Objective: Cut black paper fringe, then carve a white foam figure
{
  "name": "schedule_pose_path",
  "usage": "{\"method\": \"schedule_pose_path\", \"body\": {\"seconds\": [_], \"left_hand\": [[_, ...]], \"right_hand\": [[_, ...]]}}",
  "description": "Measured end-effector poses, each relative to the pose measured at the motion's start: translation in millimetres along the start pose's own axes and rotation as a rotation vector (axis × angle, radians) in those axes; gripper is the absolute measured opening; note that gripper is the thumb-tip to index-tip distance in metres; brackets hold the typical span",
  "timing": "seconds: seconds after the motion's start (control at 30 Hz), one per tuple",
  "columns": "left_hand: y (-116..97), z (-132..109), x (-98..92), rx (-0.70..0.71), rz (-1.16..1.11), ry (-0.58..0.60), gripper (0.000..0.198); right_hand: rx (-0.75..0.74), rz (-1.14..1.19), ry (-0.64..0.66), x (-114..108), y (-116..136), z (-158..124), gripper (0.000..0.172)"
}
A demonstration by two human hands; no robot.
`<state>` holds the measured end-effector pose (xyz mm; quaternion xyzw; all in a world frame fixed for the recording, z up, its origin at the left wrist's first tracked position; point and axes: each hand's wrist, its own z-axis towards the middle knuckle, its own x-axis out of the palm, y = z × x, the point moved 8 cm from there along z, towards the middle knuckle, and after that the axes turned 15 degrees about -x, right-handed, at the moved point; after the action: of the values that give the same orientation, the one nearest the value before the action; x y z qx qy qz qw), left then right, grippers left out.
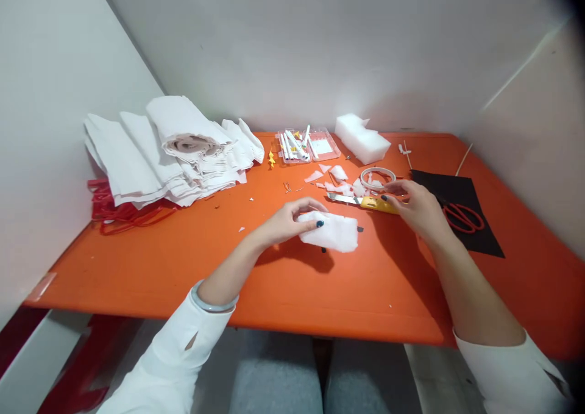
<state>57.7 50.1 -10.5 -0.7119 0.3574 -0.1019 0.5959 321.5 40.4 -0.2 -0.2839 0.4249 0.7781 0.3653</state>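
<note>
My left hand (292,222) is closed on a small white foam block (336,234), thumb on the near face and fingers behind, held just above the orange table. Dark bits show on the table beside and below the block. My right hand (414,207) hovers at the yellow handle of a utility knife (375,204), thumb and forefinger apart. The thumb is over the handle's upper edge; whether it touches cannot be made out. The knife's blade is out and points left. White foam scraps (340,185) and a roll of tape (377,178) lie just beyond it.
A larger foam block (363,139) and a clear case of markers (295,146) stand by the back wall. Red-handled scissors (464,217) rest on black sheet material (487,234) at right. White crumpled paper (183,158) and red plastic (103,203) are piled at left.
</note>
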Motion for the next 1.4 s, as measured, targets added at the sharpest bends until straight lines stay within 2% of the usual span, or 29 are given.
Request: {"method": "schedule_pose_path", "body": {"seconds": [0.07, 0.13, 0.27, 0.37, 0.5, 0.67, 0.73, 0.8, 0.87, 0.97, 1.03, 1.13, 1.2, 1.27, 1.4], "left_hand": [[-2, -2, 5.5, 0.009, -0.018, 0.031, 0.038], [-3, -3, 6.2, 0.009, -0.048, 0.007, 0.041], [6, -2, 8.2, -0.108, -0.108, 0.021, 0.038], [9, -1, 6.9, -0.146, -0.106, 0.025, 0.041], [6, 1, 0.3, -0.069, -0.048, -0.039, 0.038], [10, 7, -6.0, -0.049, -0.14, -0.086, 0.039], [17, 9, -11.3, -0.097, -0.161, -0.153, 0.041], [23, 10, -15.4, -0.144, -0.136, -0.217, 0.039], [25, 9, -15.6, -0.155, -0.093, -0.235, 0.036], [20, 7, -12.9, -0.142, -0.075, -0.213, 0.033], [15, 5, -13.8, -0.126, -0.133, -0.221, 0.035], [8, 4, -7.4, -0.086, -0.33, -0.147, 0.045], [5, 5, 5.9, -0.089, -0.415, -0.04, 0.053], [8, 5, 20.2, -0.143, -0.423, 0.027, 0.057], [19, 6, 33.5, -0.244, -0.464, 0.006, 0.053]], "right_hand": [[-0.06, -0.162, 0.151, 2, -14, 0, 0.027], [-0.084, -0.218, 0.256, 9, -24, -2, 0.03], [-0.124, -0.189, 0.313, 19, -21, -4, 0.03], [-0.087, -0.182, 0.321, 16, -15, -4, 0.031], [0.016, -0.089, 0.302, 1, -6, -6, 0.029], [0.057, 0.183, 0.097, -11, 13, -3, 0.03], [0.126, 0.369, 0.054, -1, 20, -4, 0.032], [0.22, 0.552, 0.075, 18, 28, -8, 0.033], [0.261, 0.639, 0.096, 33, 40, -12, 0.035], [0.262, 0.727, 0.188, 53, 62, -17, 0.035], [0.277, 0.763, 0.195, 59, 71, -20, 0.033], [0.375, 0.842, 0.077, 61, 69, -23, 0.034], [0.445, 0.916, -0.036, 62, 65, -26, 0.037], [0.468, 0.97, -0.097, 65, 64, -28, 0.039], [0.428, 0.961, -0.01, 74, 73, -31, 0.038]]}}
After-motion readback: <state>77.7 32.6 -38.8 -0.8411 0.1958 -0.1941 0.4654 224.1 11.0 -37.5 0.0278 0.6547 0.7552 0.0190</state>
